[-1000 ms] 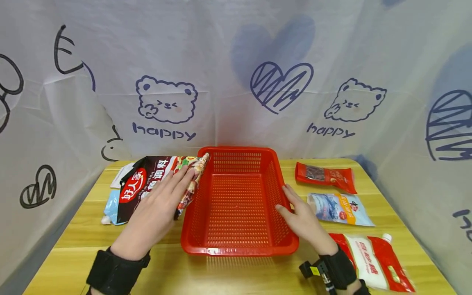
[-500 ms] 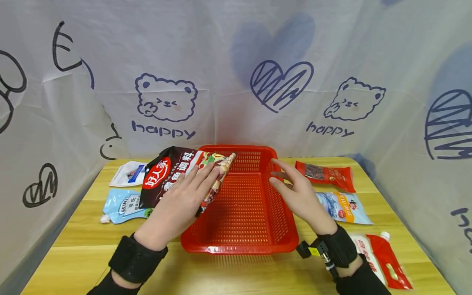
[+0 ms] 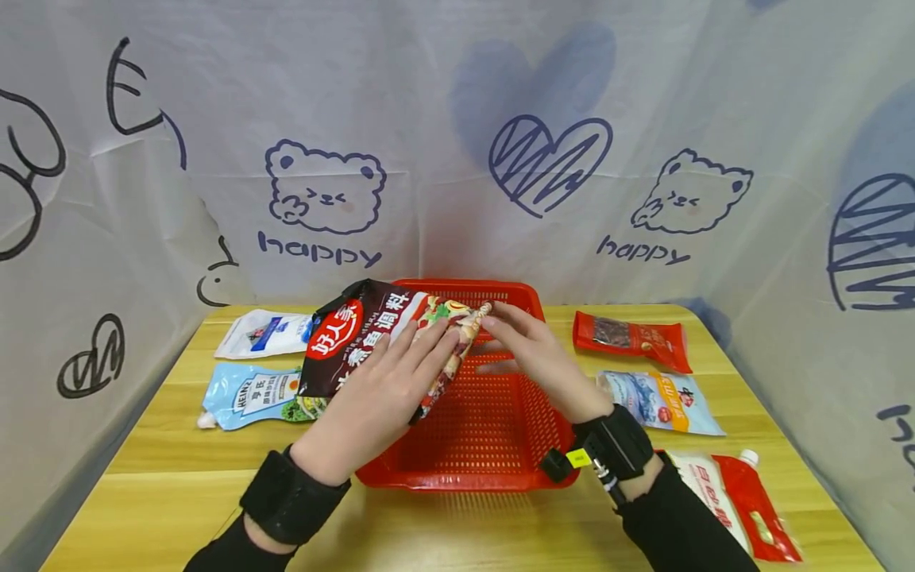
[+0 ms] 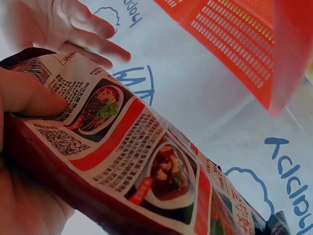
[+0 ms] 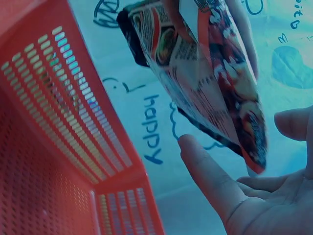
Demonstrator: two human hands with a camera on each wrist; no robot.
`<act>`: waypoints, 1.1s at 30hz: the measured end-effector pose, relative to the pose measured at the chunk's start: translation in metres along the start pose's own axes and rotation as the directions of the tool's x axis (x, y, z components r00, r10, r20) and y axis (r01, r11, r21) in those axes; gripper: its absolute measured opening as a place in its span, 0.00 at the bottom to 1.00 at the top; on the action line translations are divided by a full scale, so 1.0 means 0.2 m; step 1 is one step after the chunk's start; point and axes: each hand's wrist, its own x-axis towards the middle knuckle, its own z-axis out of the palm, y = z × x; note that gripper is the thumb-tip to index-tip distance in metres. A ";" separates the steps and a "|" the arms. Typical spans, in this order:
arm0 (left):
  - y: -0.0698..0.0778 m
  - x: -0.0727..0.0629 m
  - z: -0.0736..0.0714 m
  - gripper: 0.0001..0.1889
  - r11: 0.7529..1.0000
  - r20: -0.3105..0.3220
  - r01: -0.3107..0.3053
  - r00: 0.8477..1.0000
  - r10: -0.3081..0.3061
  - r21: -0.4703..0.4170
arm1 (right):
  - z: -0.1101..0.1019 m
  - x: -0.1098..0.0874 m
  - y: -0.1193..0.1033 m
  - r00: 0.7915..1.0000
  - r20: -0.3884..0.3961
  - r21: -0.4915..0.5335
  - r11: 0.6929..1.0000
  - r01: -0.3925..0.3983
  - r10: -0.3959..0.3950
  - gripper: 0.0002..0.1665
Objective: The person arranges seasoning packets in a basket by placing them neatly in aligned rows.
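My left hand (image 3: 386,389) grips a dark seasoning packet (image 3: 357,338) with a red logo and food pictures. In the left wrist view, the thumb (image 4: 34,95) lies across the printed back of the packet. The packet is tilted above the left side of a red plastic basket (image 3: 465,481). My right hand (image 3: 554,365) is at the packet's right end, over the basket, with fingers spread. The right wrist view shows a gap between the right fingers (image 5: 210,176) and the packet's corner.
At the left lie a white pouch (image 3: 264,334) and a light blue Heinz pouch (image 3: 250,395). On the right are a red packet (image 3: 636,340), a blue-and-orange bag (image 3: 665,403) and a red-and-white bag (image 3: 743,504). A drawn-on white cloth (image 3: 443,127) hangs behind the table.
The left hand has carried the packet rightward from over the pouches to over the basket. The right hand has left the basket's right rim and moved left to the packet's end.
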 end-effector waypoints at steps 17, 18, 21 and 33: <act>0.05 0.03 0.06 0.37 1.000 0.007 -0.002 1.000 0.002 -0.018 | 0.07 0.02 0.03 0.995 -0.102 0.121 0.992 0.021 -0.009 0.27; 0.05 0.03 0.06 0.38 1.000 0.006 0.001 1.000 -0.001 -0.020 | 0.07 0.02 0.03 0.994 -0.107 0.129 0.991 0.026 -0.013 0.26; 0.05 0.02 0.07 0.39 1.000 -0.002 0.003 1.000 -0.003 -0.015 | 0.08 0.01 0.03 0.993 -0.119 0.156 0.987 0.043 -0.025 0.25; -0.02 -0.03 0.08 0.53 0.989 -0.081 0.131 0.987 -0.137 -0.072 | 0.08 -0.01 0.01 0.970 -0.219 0.280 0.946 0.163 -0.102 0.27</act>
